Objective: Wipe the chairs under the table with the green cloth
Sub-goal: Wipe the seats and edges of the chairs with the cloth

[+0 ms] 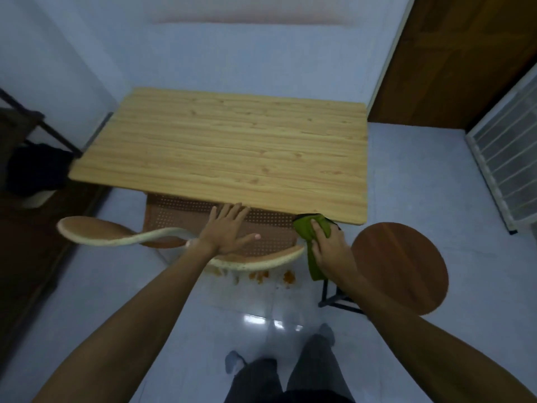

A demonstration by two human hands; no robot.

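Observation:
A brown chair with a perforated seat (177, 213) and a curved cream-edged backrest (96, 234) stands half tucked under the light wooden table (226, 141). My left hand (229, 231) lies flat and spread on the seat near its back edge. My right hand (328, 248) grips the green cloth (308, 228) and presses it on the seat's right side, by the table's front edge; part of the cloth hangs down below my hand.
A round dark-brown stool (404, 266) on black legs stands at the right of the chair. Orange crumbs (261, 276) lie on the shiny tiled floor under the chair. A wooden door is at the back right, a white rack at the far right, dark furniture at the left.

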